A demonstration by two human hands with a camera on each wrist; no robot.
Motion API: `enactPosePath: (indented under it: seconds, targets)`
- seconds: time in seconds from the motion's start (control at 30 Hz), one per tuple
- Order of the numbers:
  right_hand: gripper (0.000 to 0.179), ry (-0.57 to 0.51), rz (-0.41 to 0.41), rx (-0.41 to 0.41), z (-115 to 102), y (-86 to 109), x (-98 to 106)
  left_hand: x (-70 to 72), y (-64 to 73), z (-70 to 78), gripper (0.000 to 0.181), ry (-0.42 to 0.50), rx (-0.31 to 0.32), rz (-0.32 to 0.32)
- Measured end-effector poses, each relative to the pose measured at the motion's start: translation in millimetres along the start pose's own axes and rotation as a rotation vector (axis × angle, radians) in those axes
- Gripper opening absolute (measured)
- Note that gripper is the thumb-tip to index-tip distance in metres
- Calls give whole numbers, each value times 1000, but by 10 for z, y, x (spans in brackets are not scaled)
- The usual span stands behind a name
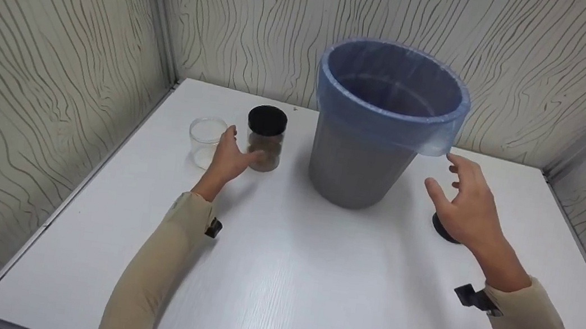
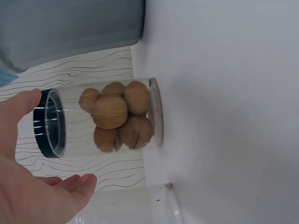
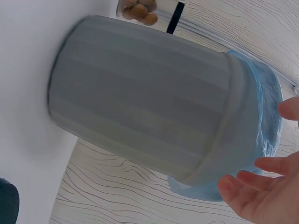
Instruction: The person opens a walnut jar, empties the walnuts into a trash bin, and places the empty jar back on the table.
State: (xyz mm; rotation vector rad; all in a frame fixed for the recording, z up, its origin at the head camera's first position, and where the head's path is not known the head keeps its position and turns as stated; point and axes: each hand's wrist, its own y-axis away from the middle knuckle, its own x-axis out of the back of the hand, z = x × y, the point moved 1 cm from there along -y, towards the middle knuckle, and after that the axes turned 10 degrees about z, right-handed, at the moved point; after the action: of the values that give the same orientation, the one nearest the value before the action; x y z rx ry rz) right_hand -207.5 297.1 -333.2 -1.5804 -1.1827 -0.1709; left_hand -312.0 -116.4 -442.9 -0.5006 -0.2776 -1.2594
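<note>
A clear jar of walnuts [image 2: 110, 112] with a black screw lid [image 1: 267, 120] stands upright on the white table. My left hand [image 1: 229, 157] is spread beside it, thumb toward the jar and fingers on its left side; in the left wrist view a fingertip overlaps the lid's edge. Left of that hand stands a second clear jar [image 1: 202, 147], without a lid. My right hand [image 1: 467, 205] hovers with parted, bent fingers at the right of a grey trash bin [image 1: 355, 167], fingertips right by its blue bag [image 3: 268, 107]. Nothing sits between those fingers.
A loose black lid [image 1: 444, 230] lies on the table, partly hidden beneath my right hand. The bin rises tall at the back middle. Wood-grain panels [image 1: 244, 22] wall the table [image 1: 267, 274] at the back and both sides.
</note>
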Motion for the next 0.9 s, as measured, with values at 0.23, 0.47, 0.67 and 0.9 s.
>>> enactPosePath:
  seconds: [0.23, 0.47, 0.67, 0.9]
  targets:
    - [53, -2, -73, -30, 19, 186, -121, -138, -51, -78, 104, 34, 47, -6]
    - [55, -15, -117, -26, 22, 263, -230, -230, -120, -93, 106, 23, 37, -24]
    - [56, -18, -175, -21, -9, 316, -311, -286, -177, -107, 106, 68, 39, -18]
    - [53, -37, -200, -4, -23, 378, -441, -332, -248, -119, 107, 121, 98, -42]
